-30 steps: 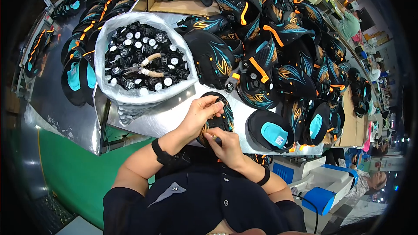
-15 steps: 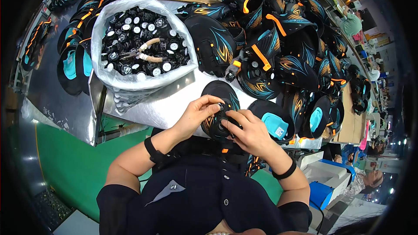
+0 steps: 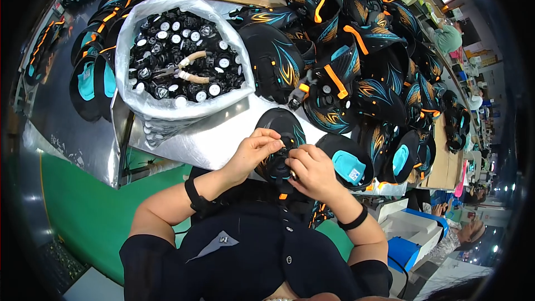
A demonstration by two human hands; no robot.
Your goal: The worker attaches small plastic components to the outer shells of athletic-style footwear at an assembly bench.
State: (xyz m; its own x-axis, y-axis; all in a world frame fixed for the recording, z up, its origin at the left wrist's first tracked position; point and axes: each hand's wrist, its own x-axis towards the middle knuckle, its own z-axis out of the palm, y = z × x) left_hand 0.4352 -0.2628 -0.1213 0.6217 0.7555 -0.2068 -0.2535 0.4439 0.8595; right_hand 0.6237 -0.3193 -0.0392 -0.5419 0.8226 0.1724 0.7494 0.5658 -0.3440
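Observation:
A black shoe upper (image 3: 273, 120) with blue and orange lines stands at the table's front edge, toe end away from me. Over its middle, my left hand (image 3: 253, 153) is closed in a pinch, thumb against forefinger. What lies between those fingertips is too small to name. My right hand (image 3: 315, 173) is closed at the upper's right side, its fingers curled in toward the lacing area. Whatever it grips is mostly hidden by the fingers. An orange tab (image 3: 283, 196) shows at the upper's near end.
Left of the upper, a clear plastic bag (image 3: 129, 86) holds many black parts with white round faces; pliers (image 3: 192, 67) lie on them. Shoe uppers (image 3: 384, 92) are heaped at right, and more stand in rows (image 3: 92, 81) at left. A teal-lined upper (image 3: 348, 164) sits beside my right hand.
My right hand has moved a little left and down, and its fingers have curled in. The left hand stays pinched, slightly lower. The whole view has shifted slightly.

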